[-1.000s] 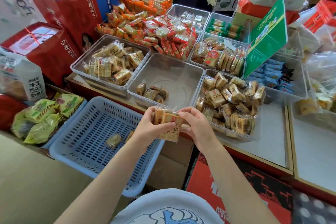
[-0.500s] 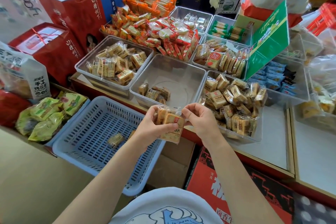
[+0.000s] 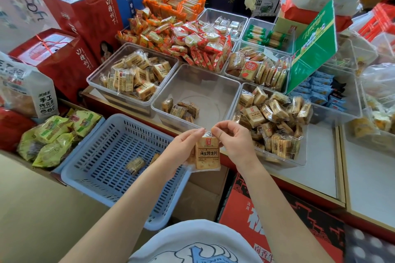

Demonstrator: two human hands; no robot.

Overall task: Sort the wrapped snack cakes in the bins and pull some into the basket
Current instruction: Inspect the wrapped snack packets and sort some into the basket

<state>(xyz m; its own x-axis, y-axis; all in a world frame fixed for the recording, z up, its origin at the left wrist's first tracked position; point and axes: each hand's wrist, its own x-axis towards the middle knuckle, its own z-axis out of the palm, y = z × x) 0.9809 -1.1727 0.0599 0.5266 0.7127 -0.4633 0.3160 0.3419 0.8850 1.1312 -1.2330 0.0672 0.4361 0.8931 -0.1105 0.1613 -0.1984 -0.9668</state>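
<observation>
A white counter (image 3: 316, 166) with a red edge holds many clear bins. The left bin (image 3: 94, 80) is full of tan wrapped cakes. The middle bin (image 3: 213, 83) has only a few cakes (image 3: 181, 109) at its near side. The right bin (image 3: 300, 156) is piled high with the same kind of cakes. Behind them are heaps of red and orange snack packs (image 3: 192, 40), a bin of green packs (image 3: 265, 36) and a green sign (image 3: 312, 49) leaning on the bins. Tall red boxes (image 3: 85, 13) stand at the left, and green bags (image 3: 55, 136) lie below them.

A blue basket (image 3: 89, 168) sits lower down, in front of the counter, just left of the hands. Two small wrapped cakes (image 3: 134, 164) lie on its floor. The left arm reaches across the near right corner of the basket and hides part of it.

One snack cake (image 3: 207, 153) in a clear wrapper is held up in the air, in front of the middle bin and above the right edge of the basket. The left hand (image 3: 181, 147) holds it from the left side, with fingers curled behind it and the thumb near its top. The right hand (image 3: 233, 139) pinches the top edge of the wrapper between thumb and finger. So each grip is closed on this same cake, and the two hands nearly meet at its top.
</observation>
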